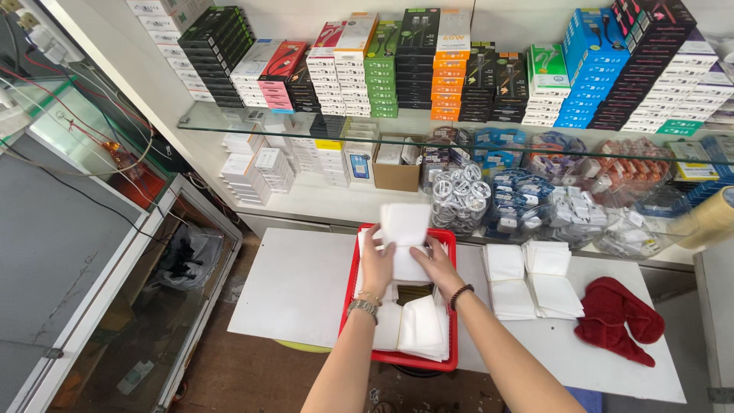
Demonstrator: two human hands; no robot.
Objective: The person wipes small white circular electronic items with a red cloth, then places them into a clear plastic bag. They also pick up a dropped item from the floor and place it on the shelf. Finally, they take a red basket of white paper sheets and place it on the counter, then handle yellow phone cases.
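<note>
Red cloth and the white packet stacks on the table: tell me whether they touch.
Apart. The head view shows a strip of bare white table between the red cloth and the nearest white packet stack.

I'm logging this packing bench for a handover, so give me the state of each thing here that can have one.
Left hand: grip closed on a white flat packet, lifted above the basket.
Right hand: resting on white packets in the basket; grip unclear.
Red plastic basket: partly filled with white packets.
White packet stacks: piled on the white table.
Dark red cloth: crumpled.
Brown cardboard box: open-topped.
</note>
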